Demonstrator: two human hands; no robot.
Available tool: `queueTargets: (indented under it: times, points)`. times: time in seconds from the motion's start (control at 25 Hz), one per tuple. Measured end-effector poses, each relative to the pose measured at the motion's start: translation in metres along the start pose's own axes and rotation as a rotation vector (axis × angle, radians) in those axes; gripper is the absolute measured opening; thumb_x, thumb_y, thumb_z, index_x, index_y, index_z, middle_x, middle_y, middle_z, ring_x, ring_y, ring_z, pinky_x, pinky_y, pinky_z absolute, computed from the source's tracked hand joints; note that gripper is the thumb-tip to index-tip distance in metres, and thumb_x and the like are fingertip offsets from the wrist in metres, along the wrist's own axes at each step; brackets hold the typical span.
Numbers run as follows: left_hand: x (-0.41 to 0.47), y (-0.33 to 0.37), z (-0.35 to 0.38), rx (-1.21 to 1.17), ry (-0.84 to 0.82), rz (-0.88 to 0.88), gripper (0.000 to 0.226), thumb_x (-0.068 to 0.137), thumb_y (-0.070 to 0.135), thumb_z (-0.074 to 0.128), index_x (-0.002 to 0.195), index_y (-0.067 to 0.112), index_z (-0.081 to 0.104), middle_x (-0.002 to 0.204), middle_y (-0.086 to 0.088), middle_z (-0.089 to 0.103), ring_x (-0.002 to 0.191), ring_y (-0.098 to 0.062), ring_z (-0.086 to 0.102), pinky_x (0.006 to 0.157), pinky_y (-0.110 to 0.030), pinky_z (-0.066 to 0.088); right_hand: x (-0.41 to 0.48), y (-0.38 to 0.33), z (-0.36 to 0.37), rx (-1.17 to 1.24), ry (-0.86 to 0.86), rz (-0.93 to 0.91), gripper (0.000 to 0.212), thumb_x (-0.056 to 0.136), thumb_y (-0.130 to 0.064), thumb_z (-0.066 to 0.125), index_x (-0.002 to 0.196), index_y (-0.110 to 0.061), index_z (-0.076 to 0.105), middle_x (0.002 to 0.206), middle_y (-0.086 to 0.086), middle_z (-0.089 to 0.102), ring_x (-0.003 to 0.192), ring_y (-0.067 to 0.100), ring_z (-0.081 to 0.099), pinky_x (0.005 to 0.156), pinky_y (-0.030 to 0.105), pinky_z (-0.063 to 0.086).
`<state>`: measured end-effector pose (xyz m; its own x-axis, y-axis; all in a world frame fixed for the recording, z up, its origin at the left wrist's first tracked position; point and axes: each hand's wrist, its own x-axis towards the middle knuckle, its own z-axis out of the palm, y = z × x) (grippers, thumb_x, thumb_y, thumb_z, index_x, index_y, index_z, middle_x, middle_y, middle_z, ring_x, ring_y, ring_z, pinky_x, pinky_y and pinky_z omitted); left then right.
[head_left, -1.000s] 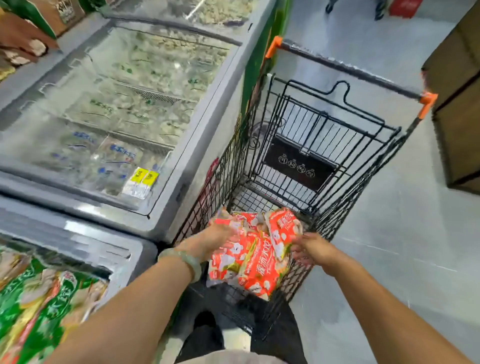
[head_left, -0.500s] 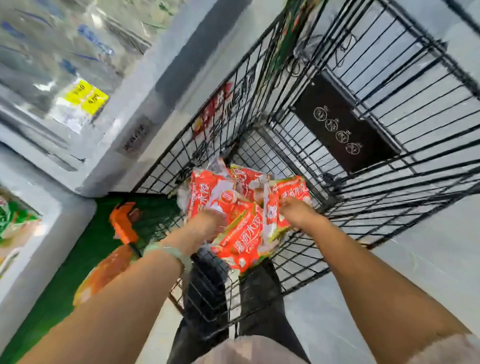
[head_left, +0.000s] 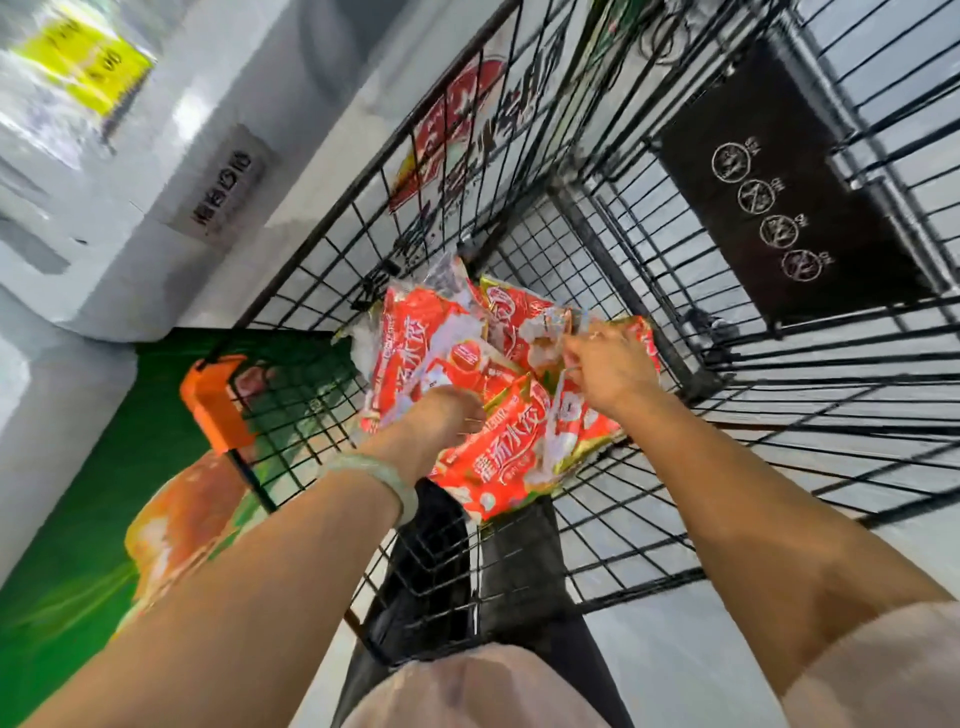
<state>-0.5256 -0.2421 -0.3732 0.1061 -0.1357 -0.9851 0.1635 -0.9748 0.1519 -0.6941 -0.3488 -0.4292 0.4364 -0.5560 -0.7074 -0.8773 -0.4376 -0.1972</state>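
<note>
Several red frozen-food bags (head_left: 498, 405) lie bunched together low inside a black wire shopping cart (head_left: 649, 291). My left hand (head_left: 441, 415), with a pale green bangle on its wrist, grips the near left side of the bags from above. On the right side of the bundle, the fingers of my right hand (head_left: 605, 366) are curled on the bags' top edge. Both arms reach down into the cart basket.
A white chest freezer (head_left: 171, 171) with a yellow price tag (head_left: 85, 67) stands close on the cart's left. An orange corner cap (head_left: 215, 402) marks the cart's near left rim. A black sign panel (head_left: 779, 192) hangs inside the cart's far end. Grey floor lies to the right.
The bags and both hands have gone lower and deeper into the cart. My view has tilted down and closer, so the freezer top has slid out of sight.
</note>
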Motion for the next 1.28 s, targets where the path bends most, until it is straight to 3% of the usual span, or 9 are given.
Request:
queueTargets:
  times: [0.16,0.24,0.32,0.44,0.56,0.76,0.88,1.0,1.28]
  points:
    - [-0.015,0.008,0.001,-0.012,-0.097,0.109,0.030,0.098,-0.007,0.035,0.079,0.009,0.051,0.069,-0.006,0.058,0.052,-0.007,0.058,0.049,-0.015,0.041,-0.026,-0.001,-0.010,0.074,0.021,-0.065,0.007,0.092,-0.026,0.048,0.088,-0.028,0.053,0.093,0.005,0.065,0.099,0.021,0.057,0.117,0.039,0.015]
    - [-0.031,0.009,0.002,0.162,-0.105,0.161,0.017,0.097,0.003,0.046,0.106,0.008,0.059,0.095,-0.003,0.065,0.086,-0.007,0.063,0.077,-0.017,0.046,-0.042,-0.007,-0.020,0.096,0.010,-0.087,0.013,0.092,-0.032,0.046,0.079,-0.032,0.044,0.090,0.005,0.064,0.097,0.021,0.054,0.115,0.042,0.022]
    - [-0.048,0.010,0.003,0.306,-0.121,0.219,0.051,0.092,0.014,0.057,0.141,0.015,0.042,0.138,-0.003,0.049,0.128,-0.016,0.046,0.101,-0.024,0.035,-0.054,-0.013,-0.032,0.179,0.013,-0.094,0.013,0.090,-0.038,0.047,0.078,-0.035,0.044,0.096,0.007,0.062,0.100,0.027,0.054,0.096,0.041,0.042]
    - [-0.066,0.005,0.006,0.314,-0.200,0.278,0.084,0.087,0.017,0.065,0.153,0.023,0.013,0.156,-0.002,0.026,0.143,-0.020,0.028,0.113,-0.029,0.027,-0.072,-0.031,-0.055,0.319,-0.014,-0.127,0.022,0.088,-0.035,0.055,0.071,-0.025,0.046,0.090,0.007,0.062,0.087,0.027,0.057,0.072,0.035,0.045]
    - [-0.087,-0.006,-0.002,0.330,-0.225,0.345,0.099,0.075,0.024,0.075,0.151,0.032,0.012,0.158,0.004,0.020,0.145,-0.017,0.023,0.118,-0.041,0.024,-0.093,-0.060,-0.081,0.520,-0.020,-0.178,0.029,0.084,-0.028,0.060,0.058,-0.026,0.047,0.070,-0.002,0.056,0.071,0.022,0.055,0.066,0.038,0.046]
    - [-0.128,-0.026,-0.027,0.376,0.080,0.526,0.066,0.093,0.035,0.054,0.150,0.026,0.022,0.153,-0.003,0.033,0.139,-0.023,0.037,0.107,-0.030,0.032,-0.130,-0.108,-0.121,0.676,-0.005,-0.173,0.029,0.089,-0.019,0.056,0.063,-0.022,0.045,0.062,-0.005,0.048,0.057,0.012,0.042,0.058,0.029,0.036]
    - [-0.152,-0.034,-0.043,0.458,0.212,0.634,0.045,0.098,0.036,0.043,0.137,0.014,0.046,0.133,-0.007,0.054,0.125,-0.024,0.050,0.101,-0.030,0.037,-0.154,-0.137,-0.135,0.714,0.011,-0.175,0.028,0.092,-0.013,0.051,0.066,-0.016,0.040,0.063,0.001,0.041,0.055,0.013,0.035,0.052,0.027,0.029]
    - [-0.171,-0.050,-0.067,0.505,0.336,0.774,0.056,0.096,0.052,0.023,0.139,0.022,0.044,0.136,-0.011,0.053,0.129,-0.031,0.045,0.106,-0.034,0.035,-0.178,-0.171,-0.143,0.771,0.067,-0.181,0.027,0.089,-0.013,0.052,0.065,-0.014,0.040,0.066,0.006,0.042,0.063,0.017,0.040,0.059,0.030,0.033]
    - [-0.254,-0.133,-0.147,0.244,0.508,0.899,0.041,0.102,0.032,0.030,0.136,0.014,0.046,0.137,-0.005,0.053,0.129,-0.025,0.048,0.107,-0.029,0.035,-0.248,-0.258,-0.133,1.213,0.177,-0.179,0.005,0.088,-0.008,0.059,0.089,-0.014,0.059,0.089,0.010,0.062,0.078,0.019,0.056,0.064,0.029,0.045]
